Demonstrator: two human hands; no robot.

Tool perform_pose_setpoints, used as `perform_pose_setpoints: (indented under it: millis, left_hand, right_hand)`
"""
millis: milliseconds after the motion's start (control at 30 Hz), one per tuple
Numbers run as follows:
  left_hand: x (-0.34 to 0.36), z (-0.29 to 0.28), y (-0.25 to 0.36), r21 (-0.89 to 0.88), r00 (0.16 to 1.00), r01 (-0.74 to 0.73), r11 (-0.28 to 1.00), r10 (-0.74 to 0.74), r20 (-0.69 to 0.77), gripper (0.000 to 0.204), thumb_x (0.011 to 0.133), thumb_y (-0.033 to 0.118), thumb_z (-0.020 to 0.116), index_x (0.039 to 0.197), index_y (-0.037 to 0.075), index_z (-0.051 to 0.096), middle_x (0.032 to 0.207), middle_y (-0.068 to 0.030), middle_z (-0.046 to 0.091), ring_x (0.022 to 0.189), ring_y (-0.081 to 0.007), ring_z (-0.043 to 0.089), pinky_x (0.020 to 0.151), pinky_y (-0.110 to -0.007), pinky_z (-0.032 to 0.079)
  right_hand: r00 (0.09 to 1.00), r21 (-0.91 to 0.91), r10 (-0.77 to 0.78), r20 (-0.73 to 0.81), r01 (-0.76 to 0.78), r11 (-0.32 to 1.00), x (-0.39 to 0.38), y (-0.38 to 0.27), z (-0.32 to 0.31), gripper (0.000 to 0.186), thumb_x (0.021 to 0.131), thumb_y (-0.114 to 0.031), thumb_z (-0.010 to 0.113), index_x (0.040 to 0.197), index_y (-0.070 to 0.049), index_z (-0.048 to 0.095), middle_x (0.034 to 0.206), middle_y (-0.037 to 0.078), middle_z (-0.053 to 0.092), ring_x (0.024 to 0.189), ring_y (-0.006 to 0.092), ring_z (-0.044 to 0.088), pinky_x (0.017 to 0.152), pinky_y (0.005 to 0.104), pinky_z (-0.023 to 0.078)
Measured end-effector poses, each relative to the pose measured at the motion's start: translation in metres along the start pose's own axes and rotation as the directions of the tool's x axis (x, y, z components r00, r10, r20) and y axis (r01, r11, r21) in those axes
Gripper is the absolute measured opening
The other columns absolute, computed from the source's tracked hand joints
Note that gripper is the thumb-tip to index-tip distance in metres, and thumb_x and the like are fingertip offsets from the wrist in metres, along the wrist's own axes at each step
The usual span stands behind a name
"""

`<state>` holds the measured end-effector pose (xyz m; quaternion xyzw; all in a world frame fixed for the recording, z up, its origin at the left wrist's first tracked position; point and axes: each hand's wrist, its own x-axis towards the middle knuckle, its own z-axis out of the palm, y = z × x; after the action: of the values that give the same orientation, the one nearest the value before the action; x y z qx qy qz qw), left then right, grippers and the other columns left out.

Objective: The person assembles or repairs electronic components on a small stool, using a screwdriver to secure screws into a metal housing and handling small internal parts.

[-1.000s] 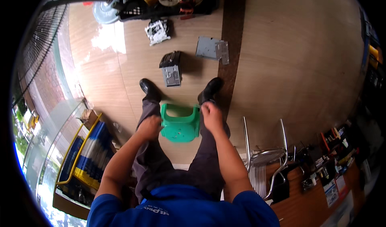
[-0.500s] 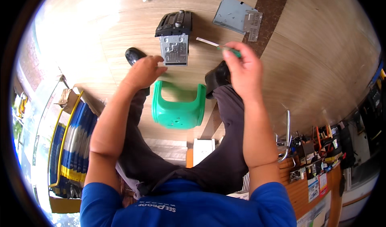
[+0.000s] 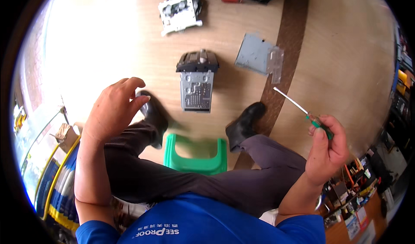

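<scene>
My right hand (image 3: 326,147) is raised at the right and grips a screwdriver (image 3: 302,111) with a green handle, its shaft pointing up and left. My left hand (image 3: 113,108) hovers open above my left knee with fingers spread and curled, holding nothing. On the wooden floor between my black shoes lies a car stereo unit (image 3: 196,85), a grey metal chassis with a black front, beyond both hands. I sit on a green plastic stool (image 3: 194,155), visible between my legs.
A flat grey metal cover plate (image 3: 258,56) lies on the floor at the upper right, beside a dark floor strip. A white and grey disc mechanism (image 3: 179,11) lies farther away at the top. Shelves with goods (image 3: 359,188) stand at the right; blue and yellow items (image 3: 54,188) at the left.
I have leaned farther forward over the floor. My right hand swung out to the right with the screwdriver. My left hand lifted off the stool area and opened above my knee.
</scene>
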<state>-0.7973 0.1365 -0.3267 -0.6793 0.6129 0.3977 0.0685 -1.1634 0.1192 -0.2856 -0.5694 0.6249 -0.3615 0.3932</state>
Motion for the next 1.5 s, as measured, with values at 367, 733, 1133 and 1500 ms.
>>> perform_pose_setpoints:
  millis: [367, 733, 1133, 1500]
  left_hand:
    - [-0.065, 0.018, 0.01, 0.229, 0.946, -0.24, 0.943, 0.28, -0.164, 0.039, 0.088, 0.029, 0.06, 0.118, 0.003, 0.057, 0.107, -0.0201, 0.064, 0.103, -0.0355, 0.059, 0.089, -0.043, 0.046]
    - [-0.131, 0.023, 0.037, 0.232, 0.956, -0.268, 0.935, 0.288, -0.055, 0.045, 0.09, 0.027, 0.059, 0.129, 0.006, 0.051, 0.121, -0.0187, 0.059, 0.114, -0.0338, 0.054, 0.097, -0.042, 0.043]
    - [-0.007, 0.042, -0.01, 0.226, 0.982, -0.179, 0.958, 0.188, -0.017, 0.045, 0.087, 0.032, 0.062, 0.124, 0.006, 0.055, 0.111, -0.0192, 0.063, 0.105, -0.0361, 0.059, 0.088, -0.044, 0.048]
    - [0.009, 0.087, 0.005, 0.333, 0.971, -0.208, 0.92, 0.155, 0.181, 0.033, 0.087, 0.037, 0.063, 0.104, 0.01, 0.068, 0.109, -0.0118, 0.067, 0.104, -0.0279, 0.063, 0.088, -0.041, 0.05]
  right_hand:
    - [0.88, -0.213, -0.342, 0.33, 0.423, 0.881, -0.055, 0.015, 0.051, 0.015, 0.087, -0.012, 0.06, 0.098, -0.004, 0.064, 0.095, 0.018, 0.065, 0.085, 0.0344, 0.063, 0.074, 0.0389, 0.05]
    - [0.795, -0.375, -0.232, 0.56, 0.493, 0.785, -0.056, 0.076, 0.119, 0.019, 0.087, -0.019, 0.057, 0.101, -0.006, 0.061, 0.095, 0.019, 0.065, 0.089, 0.038, 0.062, 0.077, 0.046, 0.05]
    - [0.817, -0.359, -0.2, 0.541, 0.439, 0.824, -0.048, 0.091, 0.167, 0.016, 0.089, -0.018, 0.056, 0.097, -0.004, 0.056, 0.089, 0.02, 0.064, 0.084, 0.0394, 0.062, 0.073, 0.048, 0.05]
    - [0.808, -0.386, -0.174, 0.563, 0.443, 0.809, -0.045, 0.089, 0.175, 0.019, 0.087, -0.015, 0.059, 0.103, -0.004, 0.057, 0.089, 0.02, 0.065, 0.085, 0.0395, 0.062, 0.072, 0.0473, 0.049]
